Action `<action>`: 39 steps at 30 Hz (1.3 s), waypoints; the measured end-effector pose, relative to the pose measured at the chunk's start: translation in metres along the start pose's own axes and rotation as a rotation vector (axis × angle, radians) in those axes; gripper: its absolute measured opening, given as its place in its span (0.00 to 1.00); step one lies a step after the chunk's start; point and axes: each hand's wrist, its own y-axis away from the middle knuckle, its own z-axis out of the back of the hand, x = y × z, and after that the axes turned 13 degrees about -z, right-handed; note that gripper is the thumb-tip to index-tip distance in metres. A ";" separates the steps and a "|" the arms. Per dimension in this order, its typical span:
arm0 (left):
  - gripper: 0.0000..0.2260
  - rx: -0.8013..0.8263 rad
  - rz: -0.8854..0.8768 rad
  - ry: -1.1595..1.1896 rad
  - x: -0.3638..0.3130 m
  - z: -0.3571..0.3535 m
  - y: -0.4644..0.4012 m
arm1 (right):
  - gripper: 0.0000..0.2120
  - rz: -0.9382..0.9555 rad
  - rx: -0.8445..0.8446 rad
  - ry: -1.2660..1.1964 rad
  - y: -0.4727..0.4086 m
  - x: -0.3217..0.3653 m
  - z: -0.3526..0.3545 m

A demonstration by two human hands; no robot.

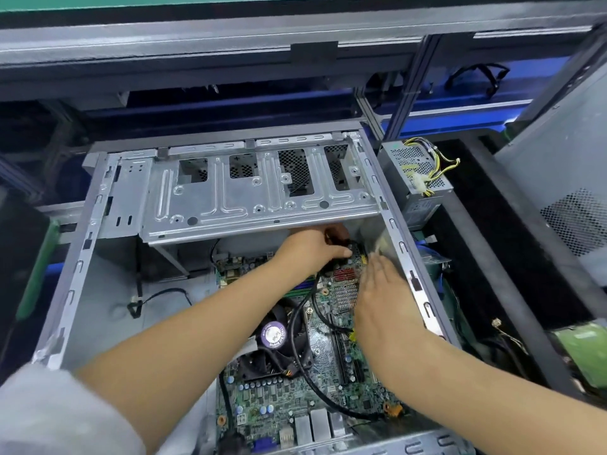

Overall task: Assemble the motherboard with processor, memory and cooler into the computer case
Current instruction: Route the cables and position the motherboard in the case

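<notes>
The green motherboard (279, 399) lies inside the open metal computer case (75, 277), toward its right side. A black cooler fan (274, 336) with a purple label sits on the board. My left hand (312, 247) reaches to the board's far right corner, just under the drive cage, and grips a black cable connector (349, 247). A black cable (297, 336) runs from there across the board. My right hand (381, 290) hovers blurred over the board's right edge with fingers extended toward the same corner, holding nothing that I can see.
The silver drive cage (256, 188) spans the case's far half. A grey power supply (417, 178) with yellow and black wires stands outside at the right. A perforated case panel (565, 178) leans at the far right. A loose black cable (157, 297) lies on the case floor at left.
</notes>
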 end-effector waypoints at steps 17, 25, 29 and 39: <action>0.18 -0.072 -0.007 -0.083 -0.010 -0.021 -0.044 | 0.32 -0.044 0.065 -0.119 -0.003 0.006 -0.002; 0.20 -0.038 -0.108 0.006 0.001 -0.019 -0.043 | 0.31 -0.041 0.059 -0.163 -0.004 0.001 -0.002; 0.15 -0.096 -0.158 0.017 0.002 -0.023 -0.043 | 0.30 -0.059 0.052 -0.190 -0.005 0.001 -0.003; 0.09 -0.165 -0.252 0.051 0.010 -0.029 -0.045 | 0.29 -0.065 0.059 -0.242 -0.008 0.000 -0.005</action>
